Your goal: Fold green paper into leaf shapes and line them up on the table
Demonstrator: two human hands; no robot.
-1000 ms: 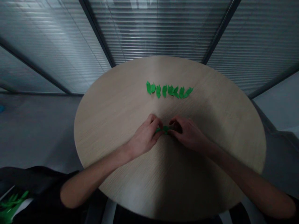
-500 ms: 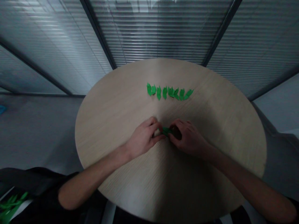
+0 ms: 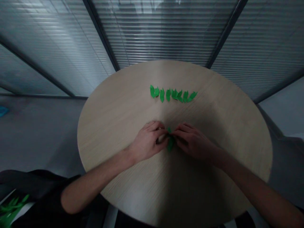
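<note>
Near the middle of the round table, a small green paper leaf [image 3: 170, 144] stands out between my two hands, its long side now running toward me. My left hand [image 3: 152, 137] pinches it from the left with thumb and fingertips. From the other side my right hand [image 3: 191, 139] grips it, fingers pressed together; its fingertips partly hide the leaf's middle. Farther back lies a row of several similar green leaves [image 3: 168, 94], some touching or overlapping.
The wooden round table [image 3: 114, 104] stands close to glass panels with blinds [image 3: 161, 34]. At the lower left, more green pieces [image 3: 14, 205] lie on something dark and white beside me. A blue item [image 3: 3, 110] is on the floor at the far left.
The leaf between my hands has turned from lying sideways to pointing toward me, and more of it shows. My right fingers have closed together from a wider curl.
</note>
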